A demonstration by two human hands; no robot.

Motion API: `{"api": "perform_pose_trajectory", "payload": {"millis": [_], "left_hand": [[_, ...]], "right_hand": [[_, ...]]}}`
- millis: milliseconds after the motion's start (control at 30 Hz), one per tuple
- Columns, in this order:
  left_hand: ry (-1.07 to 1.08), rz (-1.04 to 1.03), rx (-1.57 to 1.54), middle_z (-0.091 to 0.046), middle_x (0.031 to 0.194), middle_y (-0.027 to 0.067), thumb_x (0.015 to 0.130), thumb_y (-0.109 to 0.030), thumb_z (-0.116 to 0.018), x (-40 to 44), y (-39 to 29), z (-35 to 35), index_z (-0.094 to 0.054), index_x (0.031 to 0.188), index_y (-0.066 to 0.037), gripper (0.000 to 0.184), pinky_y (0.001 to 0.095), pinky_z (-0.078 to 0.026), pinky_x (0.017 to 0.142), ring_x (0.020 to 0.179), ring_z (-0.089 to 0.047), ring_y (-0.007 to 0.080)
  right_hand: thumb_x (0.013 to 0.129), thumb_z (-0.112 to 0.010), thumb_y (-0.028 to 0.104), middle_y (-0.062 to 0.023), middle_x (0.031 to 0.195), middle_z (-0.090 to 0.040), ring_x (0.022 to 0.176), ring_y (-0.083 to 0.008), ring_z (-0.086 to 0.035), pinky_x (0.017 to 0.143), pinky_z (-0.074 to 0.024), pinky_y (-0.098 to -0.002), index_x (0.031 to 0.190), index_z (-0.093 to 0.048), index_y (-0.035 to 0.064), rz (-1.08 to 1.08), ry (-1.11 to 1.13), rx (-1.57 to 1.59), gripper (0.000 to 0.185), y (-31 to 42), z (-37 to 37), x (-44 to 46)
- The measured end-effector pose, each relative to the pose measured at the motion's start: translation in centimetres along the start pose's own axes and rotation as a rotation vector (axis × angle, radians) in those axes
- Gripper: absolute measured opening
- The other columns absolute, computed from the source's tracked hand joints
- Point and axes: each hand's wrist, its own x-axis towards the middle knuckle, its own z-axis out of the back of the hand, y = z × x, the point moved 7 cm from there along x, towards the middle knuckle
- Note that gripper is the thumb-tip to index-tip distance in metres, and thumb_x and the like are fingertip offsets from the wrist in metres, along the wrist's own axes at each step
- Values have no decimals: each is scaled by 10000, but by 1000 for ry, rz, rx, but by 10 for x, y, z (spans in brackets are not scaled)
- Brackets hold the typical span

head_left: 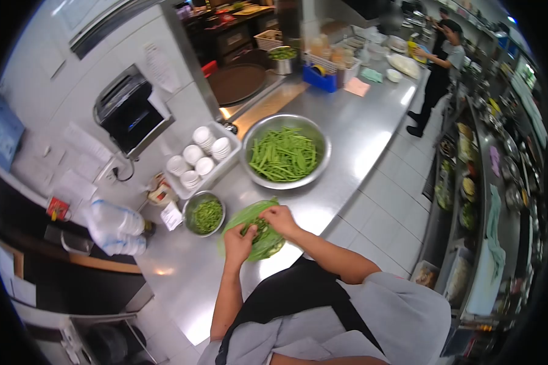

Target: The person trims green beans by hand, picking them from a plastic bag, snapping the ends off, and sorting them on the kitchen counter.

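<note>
Bending over the green bag just below the frame's centre, the left hand and right hand curl inward at its left and upper right, exactly what they pinch being unclear, with the bean bowl above, nearer the right hand.

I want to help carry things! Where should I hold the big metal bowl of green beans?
Probably by its rim: hold the big metal bowl at two opposite spots, coming from the edge of the counter beside the floor. It's upright, round and shows no handles; the cup tray crowds its other side.
</note>
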Motion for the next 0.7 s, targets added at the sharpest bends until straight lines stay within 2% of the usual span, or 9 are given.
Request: {"api": "perform_pose_trajectory", "payload": {"millis": [33,133,233,267,333,433,533,633,700], "left_hand": [[8,40,-102,-710,773,119,913,-183,-717,-1,1,0,-726,900,22,205,333,-498,673,677,-629,155],[-219,32,-481,-700,748,54,938,-183,-700,1,22,5,-714,910,20,205,291,-492,668,688,-596,79],[-294,125,-478,-702,748,53,948,-212,-695,-2,27,14,-706,926,12,225,296,-497,672,694,-607,97],[-302,64,-397,-686,754,28,952,-228,-695,-2,25,16,-704,904,0,233,283,-463,647,681,-572,88],[-314,25,-269,-669,763,3,964,-240,-688,-6,28,18,-696,891,-15,237,267,-430,631,682,-531,82],[-353,96,-322,-694,809,11,969,-218,-683,-20,23,18,-711,950,0,221,254,-438,655,706,-539,72],[-341,148,-518,-709,842,25,977,-173,-671,-23,34,5,-705,1035,18,203,239,-446,671,728,-556,67],[-333,144,-559,-717,868,39,981,-135,-663,-24,38,0,-688,1097,32,205,215,-432,631,687,-541,49],[-357,204,-621,-701,853,41,981,-132,-663,-32,40,-4,-678,1090,35,200,199,-351,526,583,-455,26]], "right_hand": [[915,-652,176,-16,737,-674,644,-95,-579,584,-473,-277,912,-748,9,-46,21,90,193,-2,-1,4],[939,-634,153,20,752,-647,646,-62,-535,568,-426,-234,960,-748,34,-198,367,136,166,11,-30,-12],[934,-667,240,-19,801,-702,669,-93,-584,605,-466,-256,953,-753,41,-196,451,97,217,-3,-44,-14],[942,-651,275,-6,787,-691,651,-78,-562,574,-444,-252,935,-759,66,-136,411,-34,235,1,-40,-14],[955,-613,203,17,797,-664,611,-64,-506,551,-415,-226,1020,-756,55,-209,451,186,216,6,-41,-18],[950,-660,179,11,793,-646,593,-49,-463,527,-359,-213,1030,-736,23,-349,511,335,191,13,-39,-27],[921,-718,125,6,791,-636,612,-49,-460,542,-352,-208,1012,-724,-4,-316,473,234,158,11,-34,-29],[926,-713,137,9,790,-633,616,-47,-459,546,-351,-208,1020,-727,-1,-314,426,242,167,4,-31,-32],[920,-694,126,22,770,-617,619,-42,-469,548,-359,-206,972,-719,10,-319,468,272,130,-1,-37,-35]]}}
